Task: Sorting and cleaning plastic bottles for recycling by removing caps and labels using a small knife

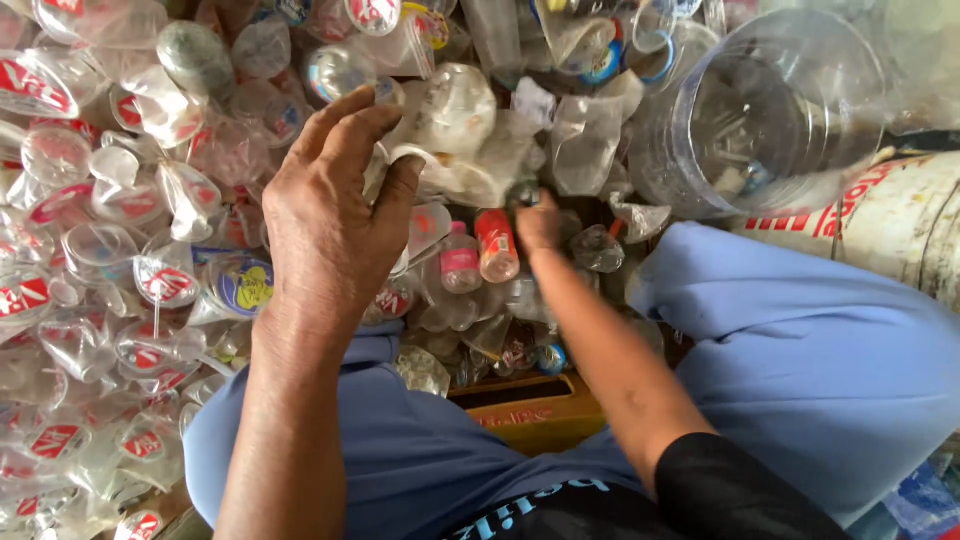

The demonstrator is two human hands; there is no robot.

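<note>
Nearest me, my knees in blue trousers (800,380) are spreading to either side, and a black sleeve (730,490) is covering my right upper arm. Between the knees a brown wooden crate (535,410) is showing its edge.

My left hand (335,215) is hovering over the heap with its back to the camera, fingers curled and pinching a crumpled clear cup (450,130) between thumb and fingertips. The cup is sitting at the tips of that hand, above the middle of the pile and slightly raised from it.

My right hand (540,222) is reaching lower down into the pile, just beside a small bottle (497,245) with an orange-red label. It is blurred and mostly turned away, so I cannot tell whether it is closing on anything. Left of that bottle a small pink-labelled bottle (460,262) is standing among flattened cups.

To the left, a heap of clear plastic cups (110,260) with red-and-white lids is filling the whole side, with one blue-and-yellow lid (243,285) lying near my left wrist.

Farther off on the right, a big clear jug (765,110) is lying on its side with its open mouth facing me, resting against a white sack (890,225) with red print. Beyond, more clear cups and bags are piling up to the top edge.
</note>
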